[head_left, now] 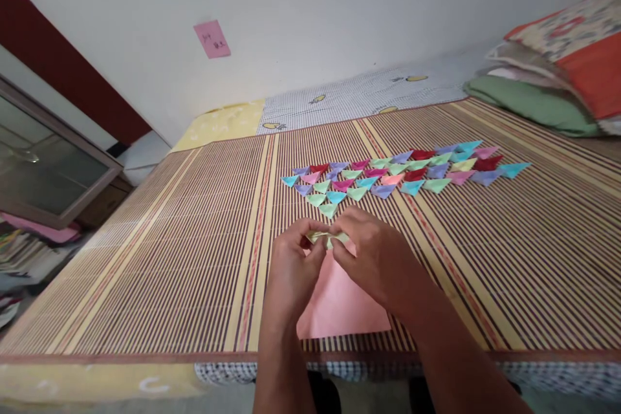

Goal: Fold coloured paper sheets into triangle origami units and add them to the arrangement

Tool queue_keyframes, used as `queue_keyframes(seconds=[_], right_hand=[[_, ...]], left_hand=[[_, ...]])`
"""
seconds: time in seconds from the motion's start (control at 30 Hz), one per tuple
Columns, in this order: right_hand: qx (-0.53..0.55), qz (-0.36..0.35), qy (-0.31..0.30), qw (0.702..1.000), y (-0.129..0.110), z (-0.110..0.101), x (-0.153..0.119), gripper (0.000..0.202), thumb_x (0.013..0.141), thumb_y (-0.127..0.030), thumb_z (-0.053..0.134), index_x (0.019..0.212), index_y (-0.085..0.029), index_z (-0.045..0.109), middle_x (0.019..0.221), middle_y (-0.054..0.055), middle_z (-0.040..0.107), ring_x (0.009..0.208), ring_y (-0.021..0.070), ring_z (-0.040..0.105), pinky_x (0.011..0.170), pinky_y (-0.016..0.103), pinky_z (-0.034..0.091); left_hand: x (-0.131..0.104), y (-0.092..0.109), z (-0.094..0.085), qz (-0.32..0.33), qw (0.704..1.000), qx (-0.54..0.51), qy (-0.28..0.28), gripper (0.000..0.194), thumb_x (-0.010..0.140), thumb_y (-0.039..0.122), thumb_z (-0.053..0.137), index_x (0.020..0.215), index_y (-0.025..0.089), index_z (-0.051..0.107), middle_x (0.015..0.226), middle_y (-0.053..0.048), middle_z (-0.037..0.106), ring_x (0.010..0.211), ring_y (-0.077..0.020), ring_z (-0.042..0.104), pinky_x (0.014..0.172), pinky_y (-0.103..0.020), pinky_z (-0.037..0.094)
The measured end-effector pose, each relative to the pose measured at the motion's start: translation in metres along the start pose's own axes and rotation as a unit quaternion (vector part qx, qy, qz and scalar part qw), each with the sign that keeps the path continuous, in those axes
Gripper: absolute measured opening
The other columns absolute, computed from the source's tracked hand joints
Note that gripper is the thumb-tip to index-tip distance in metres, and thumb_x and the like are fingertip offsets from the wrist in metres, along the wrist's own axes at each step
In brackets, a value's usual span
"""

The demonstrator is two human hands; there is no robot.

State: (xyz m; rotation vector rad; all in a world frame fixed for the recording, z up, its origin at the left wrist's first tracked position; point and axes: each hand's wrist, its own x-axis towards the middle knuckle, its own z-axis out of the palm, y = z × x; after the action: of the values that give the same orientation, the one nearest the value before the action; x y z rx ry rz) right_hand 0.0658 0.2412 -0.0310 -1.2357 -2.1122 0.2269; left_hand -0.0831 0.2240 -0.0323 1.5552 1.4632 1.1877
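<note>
A small pale yellow-green folded paper [328, 239] is pinched between both hands, above the top of a pink sheet [347, 301]. My left hand [297, 265] grips its left side between thumb and fingers. On its right side, my right hand [371, 255] holds it the same way, with the thumb at the near edge. Fingers cover part of the folds. Just beyond the hands, several small folded paper triangles [343, 185] in blue, green, red, pink, purple and yellow lie in slanting rows on the striped mat [218, 239].
Cushions and folded cloths [533, 100] are piled at the back right. A pink note [212, 39] is on the white wall. At the left, beyond the mat's edge, stand a glass-fronted cabinet [48, 155] and a stack of books or papers [24, 255].
</note>
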Motion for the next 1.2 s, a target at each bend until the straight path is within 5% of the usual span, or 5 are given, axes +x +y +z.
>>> queue_keyframes(seconds=[0.4, 0.57, 0.83, 1.2], right_hand=[[0.009, -0.015, -0.033, 0.999, -0.003, -0.004, 0.002, 0.024, 0.096, -0.008, 0.053, 0.074, -0.017, 0.056, 0.08, 0.003, 0.055, 0.075, 0.0169, 0.054, 0.066, 0.028, 0.038], [-0.014, -0.002, -0.046, 0.999, -0.004, -0.004, 0.003, 0.022, 0.095, -0.009, 0.058, 0.074, -0.016, 0.058, 0.081, 0.003, 0.056, 0.073, 0.017, 0.053, 0.065, 0.029, 0.037], [-0.008, -0.008, -0.024, 1.0, -0.004, 0.001, 0.002, 0.02, 0.091, -0.005, 0.057, 0.075, -0.017, 0.059, 0.082, 0.004, 0.058, 0.076, 0.0187, 0.055, 0.068, 0.03, 0.039], [0.035, -0.003, -0.017, 0.999, 0.005, -0.007, 0.001, 0.017, 0.084, -0.005, 0.059, 0.076, -0.019, 0.057, 0.083, 0.005, 0.061, 0.082, 0.0217, 0.059, 0.072, 0.032, 0.042]], left_hand=[[-0.001, 0.001, -0.004, -0.023, 0.998, -0.053, -0.012, 0.027, 0.093, 0.016, 0.048, 0.091, 0.019, 0.074, 0.078, -0.001, 0.068, 0.071, -0.0154, 0.061, 0.068, -0.029, 0.052], [-0.001, 0.002, -0.005, -0.039, 0.997, -0.065, -0.018, 0.019, 0.093, 0.022, 0.055, 0.09, 0.019, 0.074, 0.067, 0.0, 0.06, 0.071, -0.0161, 0.059, 0.067, -0.029, 0.052], [0.002, -0.001, -0.002, -0.057, 0.993, -0.106, 0.011, 0.021, 0.089, 0.023, 0.061, 0.108, 0.019, 0.068, 0.081, -0.002, 0.065, 0.069, -0.0137, 0.059, 0.058, -0.025, 0.054], [0.008, -0.012, 0.003, -0.073, 0.982, -0.173, 0.005, 0.017, 0.08, 0.027, 0.069, 0.094, 0.016, 0.07, 0.074, -0.002, 0.067, 0.063, -0.0128, 0.059, 0.056, -0.025, 0.053]])
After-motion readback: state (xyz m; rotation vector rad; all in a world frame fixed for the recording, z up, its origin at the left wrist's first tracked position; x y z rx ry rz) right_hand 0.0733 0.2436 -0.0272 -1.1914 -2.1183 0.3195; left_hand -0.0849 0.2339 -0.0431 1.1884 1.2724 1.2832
